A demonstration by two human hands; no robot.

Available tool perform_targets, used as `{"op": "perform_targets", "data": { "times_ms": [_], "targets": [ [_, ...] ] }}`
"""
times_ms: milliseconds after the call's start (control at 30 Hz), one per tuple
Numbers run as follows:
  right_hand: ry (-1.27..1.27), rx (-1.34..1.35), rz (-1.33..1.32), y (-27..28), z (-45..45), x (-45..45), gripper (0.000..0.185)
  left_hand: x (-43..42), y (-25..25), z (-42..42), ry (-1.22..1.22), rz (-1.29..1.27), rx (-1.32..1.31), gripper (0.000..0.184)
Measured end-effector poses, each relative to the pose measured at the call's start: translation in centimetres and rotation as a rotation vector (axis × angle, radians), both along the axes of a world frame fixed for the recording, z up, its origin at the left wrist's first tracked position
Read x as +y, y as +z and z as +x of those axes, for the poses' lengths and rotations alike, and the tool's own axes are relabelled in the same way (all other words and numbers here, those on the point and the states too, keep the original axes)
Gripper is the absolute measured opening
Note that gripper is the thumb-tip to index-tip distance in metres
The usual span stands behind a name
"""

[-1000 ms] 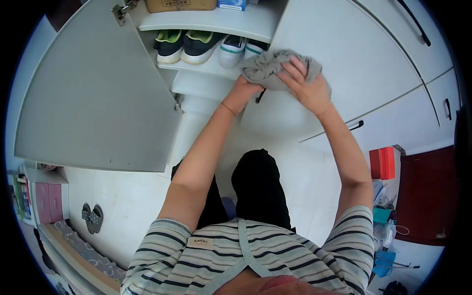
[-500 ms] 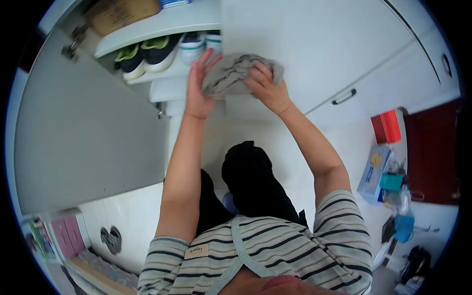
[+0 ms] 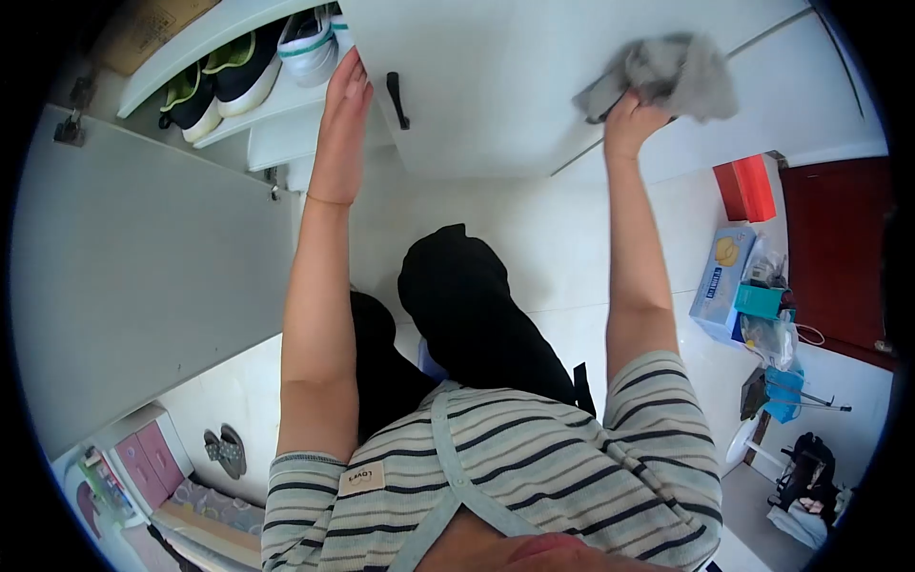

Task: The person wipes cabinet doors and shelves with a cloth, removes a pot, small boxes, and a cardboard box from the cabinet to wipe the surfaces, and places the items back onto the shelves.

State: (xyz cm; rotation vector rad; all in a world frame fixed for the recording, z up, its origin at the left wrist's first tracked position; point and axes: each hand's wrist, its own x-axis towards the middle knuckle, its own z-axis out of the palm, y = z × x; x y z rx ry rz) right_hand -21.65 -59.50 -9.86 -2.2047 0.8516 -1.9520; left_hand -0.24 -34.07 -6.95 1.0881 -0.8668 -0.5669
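In the head view my right hand [image 3: 637,124] grips a crumpled grey cloth [image 3: 681,78], held out to the right in front of the white cabinet front. Part of the cloth spreads beyond my fingers and is a little blurred. My left hand [image 3: 343,119] is flat with its fingers stretched out, holding nothing. It is at the left edge of the white cabinet door [image 3: 486,86], beside a black handle [image 3: 397,101]; whether it touches the door I cannot tell. Behind my left fingers, white sneakers [image 3: 310,52] stand on a shelf.
Another cabinet door [image 3: 152,257] stands wide open at the left. Dark shoes [image 3: 243,71] with green lining share the shelf, below a cardboard box [image 3: 148,33]. On the right are a red box [image 3: 745,189] and a blue carton [image 3: 721,276]. Slippers [image 3: 225,451] lie on the floor.
My right hand has carried the cloth to the right, away from my left hand. My left hand has let go of the cloth and flattened. The view has shifted, showing the door's handle.
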Motion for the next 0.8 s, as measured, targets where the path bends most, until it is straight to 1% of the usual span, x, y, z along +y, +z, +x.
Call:
{"op": "perform_targets", "data": {
  "times_ms": [33,100,167,200,267,300,333,367,400,433,467,533,567,600,667,700,733,767,800],
  "targets": [
    [-0.064,0.074,0.066,-3.3,-0.1,0.3,0.041,0.0,-0.1,-0.1,0.003,-0.003,-0.001,0.057],
    [-0.063,0.022,0.214,-9.0,0.3,2.5,0.043,0.0,0.1,-0.5,0.016,0.007,-0.015,0.058],
    [-0.032,-0.21,0.467,-12.8,1.2,5.1,0.046,0.3,0.0,-0.4,0.018,0.022,-0.023,0.059],
    [-0.034,-0.208,0.475,-14.2,1.2,5.7,0.046,0.3,-0.1,-0.3,0.016,0.03,-0.042,0.059],
    [-0.026,-0.177,0.664,-16.0,1.1,6.3,0.049,-0.1,0.1,-0.3,0.01,0.033,-0.06,0.06],
    [0.002,-0.319,0.714,-14.0,1.4,7.1,0.041,-0.2,0.4,-0.5,0.01,0.022,-0.041,0.06],
    [0.013,-0.31,0.715,-12.4,0.9,7.1,0.041,-0.1,0.4,-0.6,0.021,0.013,-0.02,0.06],
    [0.041,-0.155,0.632,-10.9,0.0,6.9,0.037,0.0,0.3,-0.5,0.042,0.017,-0.013,0.06],
    [0.074,-0.001,0.546,-9.0,-0.2,6.8,0.034,-0.1,0.0,0.0,0.002,-0.01,0.027,0.061],
    [0.138,0.061,0.377,-5.7,0.5,6.9,0.032,0.2,-0.3,0.3,-0.034,-0.037,0.067,0.063],
    [0.201,0.114,0.207,-2.0,1.4,6.9,0.03,0.3,-0.2,0.2,-0.008,-0.032,0.072,0.063],
    [0.214,0.251,0.011,3.1,3.9,7.6,0.036,0.3,0.5,-0.1,-0.032,-0.052,0.162,0.066],
    [0.235,0.236,-0.051,4.2,5.5,7.4,0.037,0.4,0.8,-0.1,-0.034,-0.051,0.155,0.068],
    [0.251,0.217,-0.113,4.8,7.3,7.2,0.037,0.6,0.6,0.0,-0.019,-0.053,0.15,0.068],
    [0.192,0.216,-0.373,5.3,10.8,9.2,0.036,0.8,0.0,0.5,-0.01,-0.105,0.307,0.067],
    [0.262,0.284,-0.453,4.6,12.4,10.1,0.037,1.0,0.1,0.5,-0.003,-0.107,0.306,0.067],
    [0.331,0.352,-0.534,3.3,13.4,10.9,0.039,1.2,0.2,0.5,0.077,-0.123,0.381,0.067],
    [0.338,0.35,-0.536,1.3,13.7,11.6,0.039,1.6,0.2,0.6,0.158,-0.139,0.456,0.067],
    [0.426,0.38,-0.463,-1.1,13.9,12.3,0.039,1.9,0.1,1.2,0.167,-0.141,0.458,0.067]
  ]
}}
